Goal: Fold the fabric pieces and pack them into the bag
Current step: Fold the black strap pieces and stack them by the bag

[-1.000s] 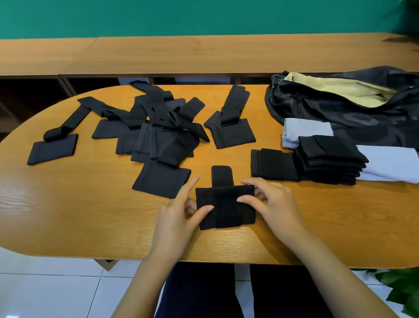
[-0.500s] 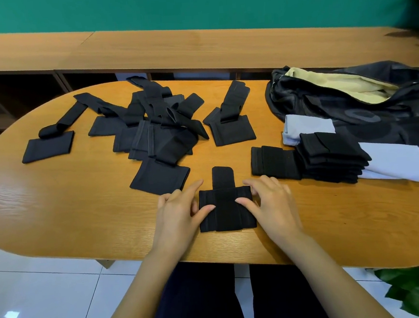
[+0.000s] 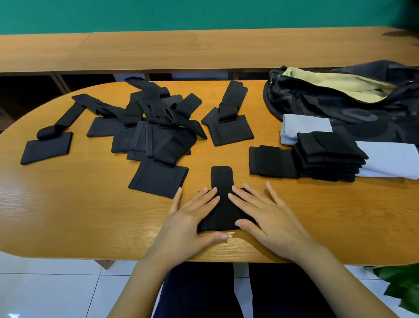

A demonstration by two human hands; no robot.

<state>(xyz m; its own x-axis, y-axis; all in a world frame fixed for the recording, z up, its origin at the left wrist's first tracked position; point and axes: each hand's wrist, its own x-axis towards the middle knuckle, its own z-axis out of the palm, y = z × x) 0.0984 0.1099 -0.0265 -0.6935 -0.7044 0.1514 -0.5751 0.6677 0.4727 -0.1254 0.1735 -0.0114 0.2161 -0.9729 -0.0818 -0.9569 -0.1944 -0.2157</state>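
The black piece (image 3: 224, 215) lies near the front edge of the table (image 3: 58, 221), right before the person. Its folded body runs crosswise, left to right. A narrow tab (image 3: 222, 179) sticks out from the middle, its long axis pointing straight away from the person, so the whole makes an upside-down T. Both hands lie flat on it and grasp nothing. The left hand (image 3: 190, 218) presses the body's left part and the right hand (image 3: 265, 214) its right part, fingers straight and spread, fingertips close together at the tab's base. Beyond and to the left, a heap (image 3: 156, 133) of unfolded black pieces sprawls across the table. To the right, a stack (image 3: 328, 157) of folded pieces sits at the near edge of the bag (image 3: 349, 102), which lies open with pale yellow lining showing.
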